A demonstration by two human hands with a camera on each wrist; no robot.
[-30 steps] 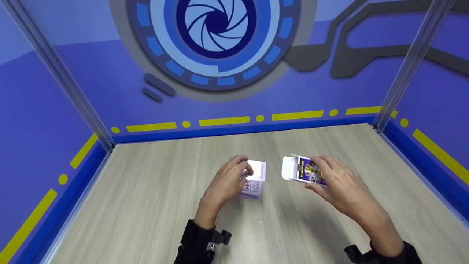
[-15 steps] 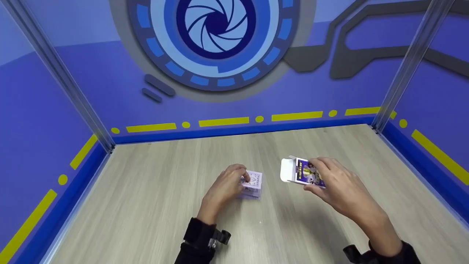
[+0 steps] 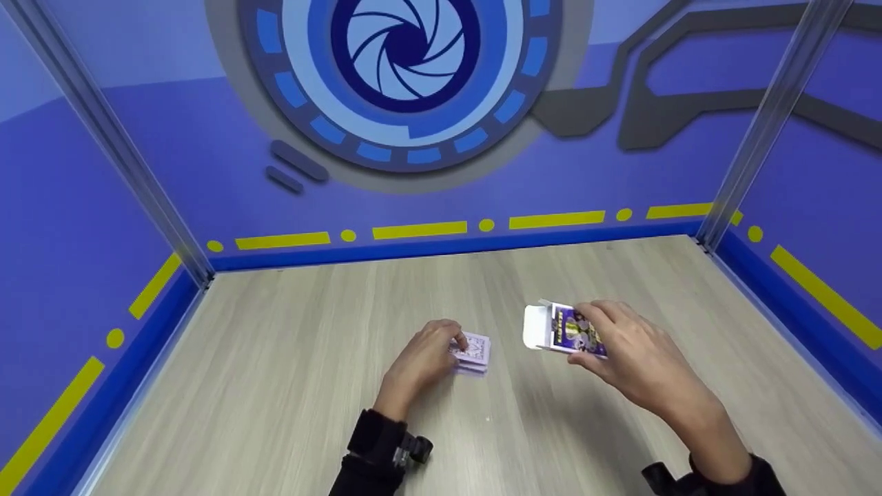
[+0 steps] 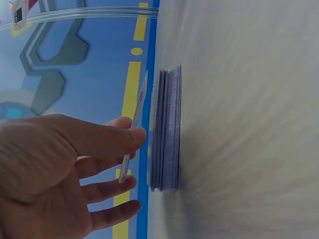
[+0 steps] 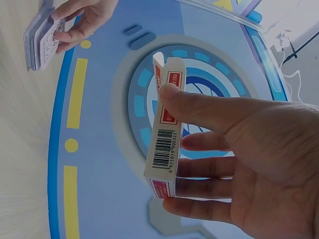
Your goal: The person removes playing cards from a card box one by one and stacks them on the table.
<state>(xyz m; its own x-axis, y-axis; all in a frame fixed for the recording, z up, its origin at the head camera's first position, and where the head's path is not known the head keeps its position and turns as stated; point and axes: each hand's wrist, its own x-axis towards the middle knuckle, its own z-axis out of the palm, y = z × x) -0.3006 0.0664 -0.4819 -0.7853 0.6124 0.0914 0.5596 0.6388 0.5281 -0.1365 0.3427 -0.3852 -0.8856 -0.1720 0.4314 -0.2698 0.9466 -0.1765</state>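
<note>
Between thumb and fingers my left hand (image 3: pixel 420 362) pinches a thin playing card (image 4: pixel 141 102), perhaps more than one. Just below it, a deck of playing cards (image 4: pixel 168 129) lies on the table, its edges slightly uneven. In the left wrist view a narrow gap separates the held card from the deck. Ornate patterned backs face up in the head view. Over to the right, my right hand (image 3: pixel 644 358) grips a purple-fronted card box (image 3: pixel 575 331) by its sides, above the table. The box's white flap (image 3: pixel 536 326) hangs open toward the deck. Whether anything is inside is hidden.
The wood-grain table (image 3: pixel 310 344) runs back to a blue printed wall (image 3: pixel 413 200). Side walls and metal corner posts (image 3: pixel 747 158) close it in at left and right. Each wrist carries a black strap with a small camera.
My left hand has come down toward the deck with the card, which was tilted up and now lies nearly flat over the stack. The right hand and box have shifted only slightly.
</note>
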